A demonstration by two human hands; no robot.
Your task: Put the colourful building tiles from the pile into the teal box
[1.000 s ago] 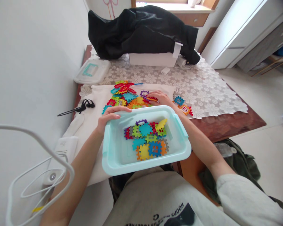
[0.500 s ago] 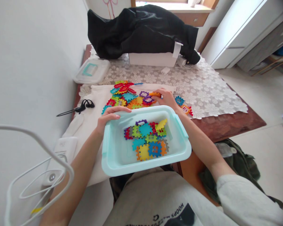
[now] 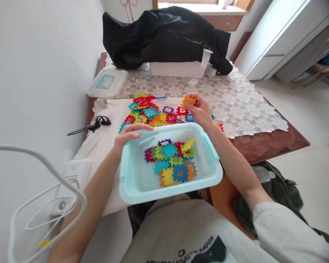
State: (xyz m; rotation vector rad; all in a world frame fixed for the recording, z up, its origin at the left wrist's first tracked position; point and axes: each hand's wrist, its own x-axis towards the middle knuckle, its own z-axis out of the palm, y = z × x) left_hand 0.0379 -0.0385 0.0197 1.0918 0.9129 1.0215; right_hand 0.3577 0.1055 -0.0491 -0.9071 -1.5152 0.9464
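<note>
My left hand [image 3: 128,137] grips the far left rim of a pale turquoise plastic bin [image 3: 137,195], fingers over the edge. Inside it lie several interlocking toy tiles, among them a yellow tile [image 3: 168,176] and a blue window tile [image 3: 180,173]. Beyond the bin's far rim, my right hand [image 3: 199,109] pinches an orange notched building tile [image 3: 188,100] between thumb and fingers, raised above the table. Under and left of that hand a loose pile of coloured tiles [image 3: 149,112] is spread on white cloth, partly hidden by the bin.
A clear lid [image 3: 116,84] lies at the back left, and black earphones [image 3: 94,126] nearer. A black cover [image 3: 164,40] drapes over a white box [image 3: 178,69] at the back. A white cable [image 3: 41,155] loops at the left; a dark green bag [image 3: 279,193] is at the right.
My right hand has lifted the orange tile up from the pile and slightly right, turning its flat face into view. The bin and my left hand are nearly still.
</note>
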